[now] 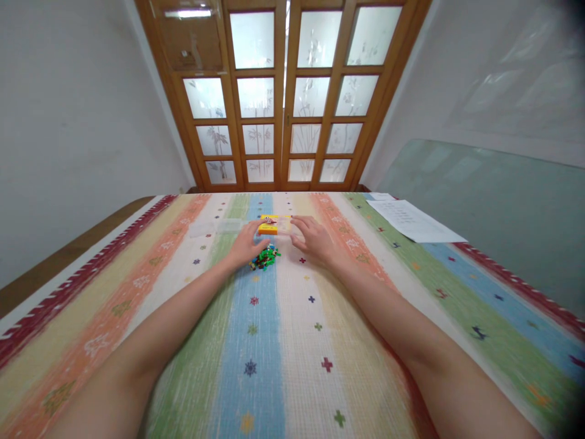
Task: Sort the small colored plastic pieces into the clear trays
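Observation:
A small yellow and orange box (273, 224) lies on the striped tablecloth (292, 341) far in front of me. My left hand (247, 244) reaches to its left end, fingers curled against it. From the other side, my right hand (313, 238) touches the right end of the box, fingers bent round it. A little heap of green and dark toy pieces (265, 257) sits just before the box, between my two hands.
Two clear plastic lids or trays (214, 228) lie left of the box. A printed sheet of paper (414, 221) rests at the far right of the table. Wooden doors with frosted glass panes (283, 91) stand behind.

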